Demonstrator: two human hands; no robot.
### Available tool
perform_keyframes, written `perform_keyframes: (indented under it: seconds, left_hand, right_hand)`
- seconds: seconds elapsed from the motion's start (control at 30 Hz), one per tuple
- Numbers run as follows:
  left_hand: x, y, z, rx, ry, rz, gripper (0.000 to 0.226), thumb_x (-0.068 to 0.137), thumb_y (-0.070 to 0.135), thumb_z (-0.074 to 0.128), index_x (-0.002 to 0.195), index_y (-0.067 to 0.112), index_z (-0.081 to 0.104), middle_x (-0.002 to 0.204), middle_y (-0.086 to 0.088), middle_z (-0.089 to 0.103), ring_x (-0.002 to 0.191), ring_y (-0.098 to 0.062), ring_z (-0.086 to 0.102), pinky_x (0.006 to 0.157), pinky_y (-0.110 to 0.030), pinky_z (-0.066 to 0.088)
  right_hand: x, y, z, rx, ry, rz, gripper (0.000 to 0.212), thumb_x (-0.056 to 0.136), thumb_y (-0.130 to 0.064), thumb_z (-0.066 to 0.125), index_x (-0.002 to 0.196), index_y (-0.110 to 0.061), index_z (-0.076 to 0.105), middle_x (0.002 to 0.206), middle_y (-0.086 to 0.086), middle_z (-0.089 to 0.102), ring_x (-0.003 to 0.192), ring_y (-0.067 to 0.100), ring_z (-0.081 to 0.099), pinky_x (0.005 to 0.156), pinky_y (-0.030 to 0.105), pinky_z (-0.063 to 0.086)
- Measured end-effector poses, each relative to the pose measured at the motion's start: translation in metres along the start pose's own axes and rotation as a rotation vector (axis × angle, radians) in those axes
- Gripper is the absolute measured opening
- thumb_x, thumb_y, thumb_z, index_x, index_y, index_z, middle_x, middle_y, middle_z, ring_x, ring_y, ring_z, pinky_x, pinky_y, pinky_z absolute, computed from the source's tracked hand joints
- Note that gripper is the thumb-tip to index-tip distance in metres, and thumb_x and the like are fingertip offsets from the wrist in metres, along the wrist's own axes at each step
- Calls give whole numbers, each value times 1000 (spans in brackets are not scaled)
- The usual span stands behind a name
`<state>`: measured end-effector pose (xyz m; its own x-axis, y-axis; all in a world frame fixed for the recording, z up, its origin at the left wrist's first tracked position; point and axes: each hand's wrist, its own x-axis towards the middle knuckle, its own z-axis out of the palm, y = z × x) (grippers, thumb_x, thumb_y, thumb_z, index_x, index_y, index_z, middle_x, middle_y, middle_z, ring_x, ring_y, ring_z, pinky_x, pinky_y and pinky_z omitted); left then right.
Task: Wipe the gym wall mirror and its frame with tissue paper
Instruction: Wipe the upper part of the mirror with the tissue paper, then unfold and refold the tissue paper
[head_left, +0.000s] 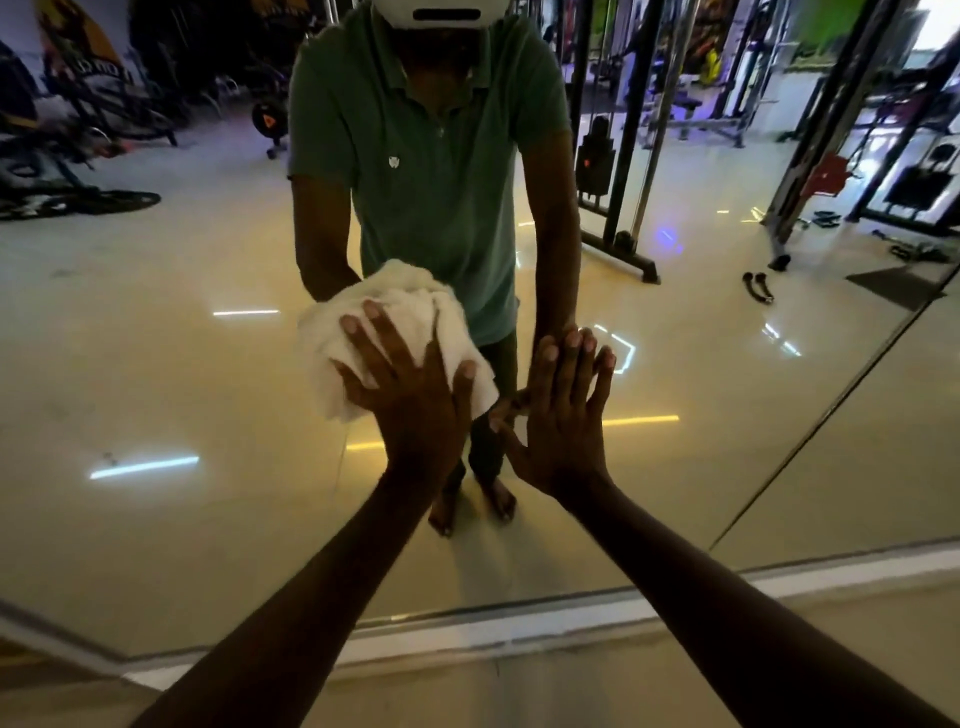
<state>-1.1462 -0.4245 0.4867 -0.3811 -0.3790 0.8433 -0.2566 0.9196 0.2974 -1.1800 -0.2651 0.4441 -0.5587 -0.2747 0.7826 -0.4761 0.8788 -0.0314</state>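
Presently the left hand (410, 384) presses a bunched wad of white tissue paper (384, 332) flat against the wall mirror (156, 364), fingers spread over the wad with the thumb hooked round its right edge, so the paper is pinned between palm and glass. The right hand (558, 415) lies bare on the glass just beside it, fingers straight and held close together, carrying nothing; it appears to serve as a brace. The two hands are near one another but not touching. The wad sits at mid-height of the pane, well above the pale bottom frame (519, 631) that runs along the floor line, and to the left of a dark vertical seam (831, 410) in the mirror at the right. Assessment of handling: the tissue is light, soft and easily compressed, and it is judged liable to tear or shed if dragged under a hard point load, so a broad palm with spread fingers suits it better than a fingertip pinch. The loose lower corner hanging below the palm may fold under or trail. The mirror is rigid, smooth and slippery, and fragile under heavy leaning, so moderate, even pressure is advised. The frame is not yet under the paper; its narrow edge would likely call for the wad gathered tighter.
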Motion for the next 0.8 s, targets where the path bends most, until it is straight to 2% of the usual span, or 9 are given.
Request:
perform_keyframes:
  seconds: [0.1,0.2,0.27,0.37,0.43,0.5,0.57,0.67,0.8]
  left_hand:
    - [-10,6,11,14,44,373,89,101,61,56,162,8,17,164,-21,22,153,-42,18,126,-60,11]
    - [-5,-41,12,63,47,679,81,100,51,65,162,18,24,171,-14,14,156,-38,19,125,-60,19]
    - [-11,-85,3,31,-56,606,90,101,49,64,166,19,9,173,-12,0,159,-37,7,125,-62,12]
    - [-17,-112,-8,63,-32,148,94,103,59,49,164,10,-3,170,-21,6,156,-45,11,123,-61,11]
    - [-15,-82,-5,-38,-10,-184,95,101,67,38,161,3,1,166,-30,16,152,-51,18,126,-52,2]
    - [-19,-35,0,-90,-22,-305,97,99,67,39,159,-3,10,164,-36,15,153,-52,12,127,-43,-10]
    - [-38,6,7,-71,-115,-122,91,100,63,43,160,0,17,164,-35,11,154,-48,1,126,-48,-14]
    - [-53,26,17,18,-179,95,81,104,64,40,161,7,29,164,-28,12,153,-48,7,125,-58,-11]
    - [-38,-16,7,171,-39,403,76,107,42,51,165,16,9,167,-22,13,152,-44,14,125,-62,3]
  right_hand:
    - [-2,10,-2,-1,13,-61,110,98,-68,50,164,-5,-11,170,23,1,160,39,-11,129,59,-2]
    - [-9,33,-2,-33,-36,-160,114,95,-64,60,165,-11,-14,171,18,-4,160,36,-9,130,55,-3]
    - [-15,40,1,-32,-57,-166,114,94,-64,61,166,-11,-11,171,20,-2,161,37,-3,129,55,-3]
    - [-20,35,9,-5,-55,-134,107,96,-62,60,166,-9,-2,171,23,7,160,42,7,129,58,0]
    - [-20,33,13,8,-39,-119,101,97,-60,59,164,-6,7,170,23,8,160,42,8,129,58,0]
    - [-21,34,15,9,-32,-114,97,97,-61,56,163,-5,11,171,21,2,161,40,2,129,56,-4]
    - [-20,33,14,18,-30,-120,95,99,-63,51,162,-4,14,171,20,-1,161,38,-3,129,55,-7]
    - [-20,32,11,10,-57,-132,92,100,-66,44,162,-1,21,171,24,5,161,38,-4,129,55,-6]
    - [-23,28,-11,-45,-112,-140,89,99,-52,56,164,-3,18,172,22,9,161,39,3,129,58,-1]
